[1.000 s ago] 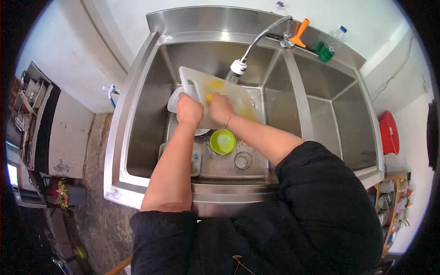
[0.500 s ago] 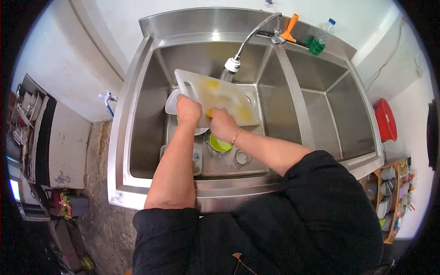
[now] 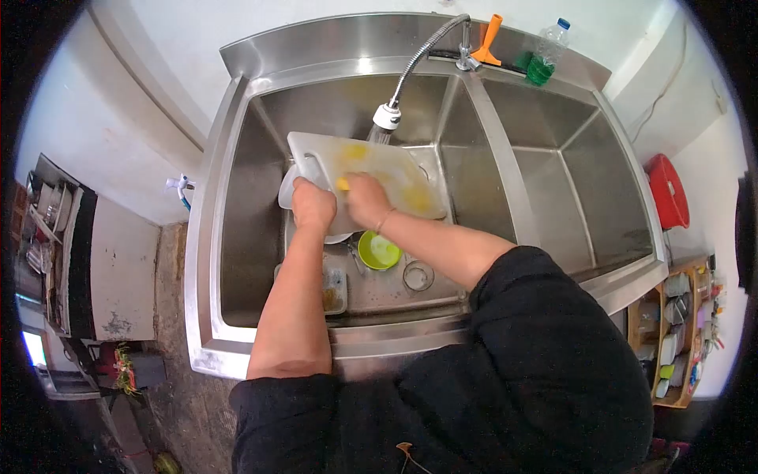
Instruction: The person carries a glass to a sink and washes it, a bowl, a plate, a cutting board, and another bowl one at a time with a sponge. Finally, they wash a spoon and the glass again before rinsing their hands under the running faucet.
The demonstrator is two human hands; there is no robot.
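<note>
Stainless double sink [image 3: 213, 237]: in its left basin a white cutting board [image 3: 395, 170] is held tilted under the spray head [image 3: 386, 117]. The left hand [image 3: 313, 205] has its grip closed on the board's near edge, beside the handle slot. The right hand [image 3: 367, 197] grips a yellow sponge [image 3: 343, 183] against the board's face. The board looks stiff and light, probably slippery when wet, so the handle end seems the surest hold.

Sponge [image 3: 342, 183] mostly hidden under right hand [image 3: 365, 199].

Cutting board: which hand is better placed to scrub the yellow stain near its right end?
Right. The right hand presses a sponge on the cutting board beside that stain; the left hand grips its left edge.
</note>
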